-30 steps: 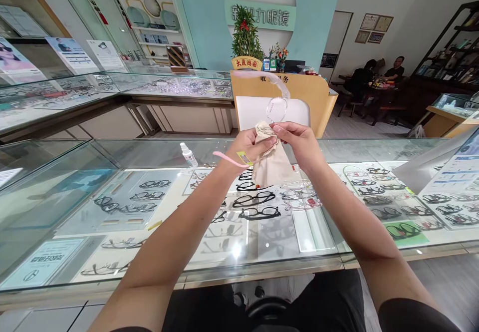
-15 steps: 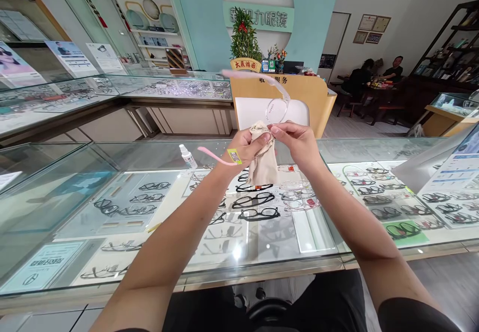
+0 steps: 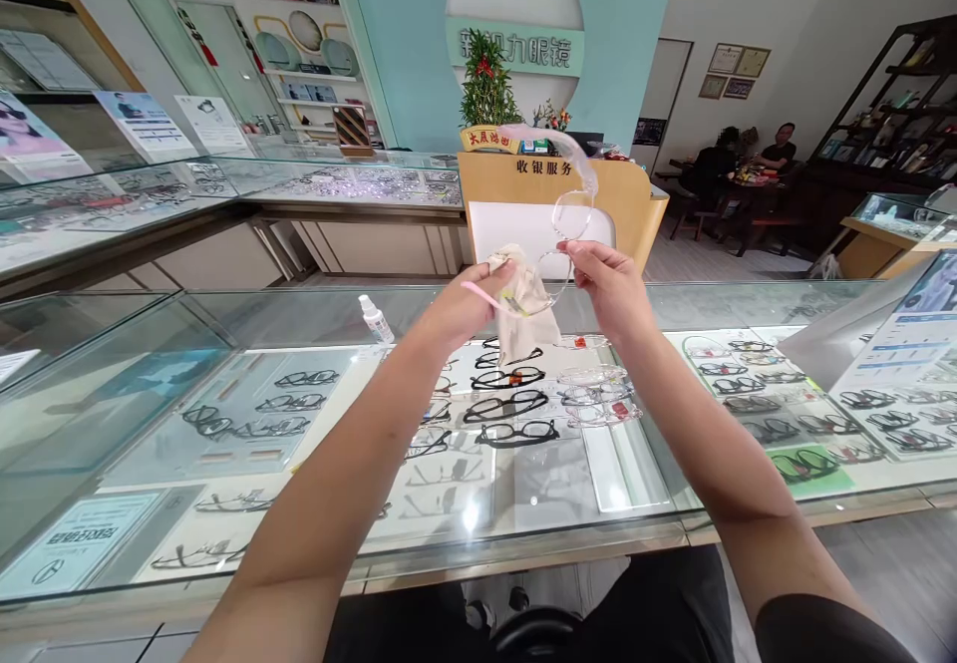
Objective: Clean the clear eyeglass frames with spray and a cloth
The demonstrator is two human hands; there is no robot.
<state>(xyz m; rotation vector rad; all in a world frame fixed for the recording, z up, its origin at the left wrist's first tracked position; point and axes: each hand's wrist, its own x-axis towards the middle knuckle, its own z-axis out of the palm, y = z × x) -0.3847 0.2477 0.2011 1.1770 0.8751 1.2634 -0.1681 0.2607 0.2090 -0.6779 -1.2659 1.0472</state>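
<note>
My right hand (image 3: 609,284) pinches a pair of clear-framed eyeglasses (image 3: 573,214) near the bridge, above the glass counter. Its lenses stand one above the other; the upper temple reaches up and left, and the lower pink temple points toward my left hand. My left hand (image 3: 470,306) grips a beige cleaning cloth (image 3: 529,332), which hangs down behind the lower lens and temple. Whether the cloth touches the lens is hard to make out. A small white spray bottle (image 3: 375,319) stands on the counter left of my hands.
Beneath my arms is a glass display counter (image 3: 553,533) with several rows of eyeglass frames (image 3: 515,432) inside. A sign card (image 3: 908,319) stands at right. Beyond are a wooden reception desk (image 3: 635,194) with a plant (image 3: 487,85), and two people (image 3: 778,155) seated at a table.
The eyeglasses have turned and shifted right, away from the cloth, and the lower lens now shows. The pink temple has swung from left of my left wrist to in front of the cloth.
</note>
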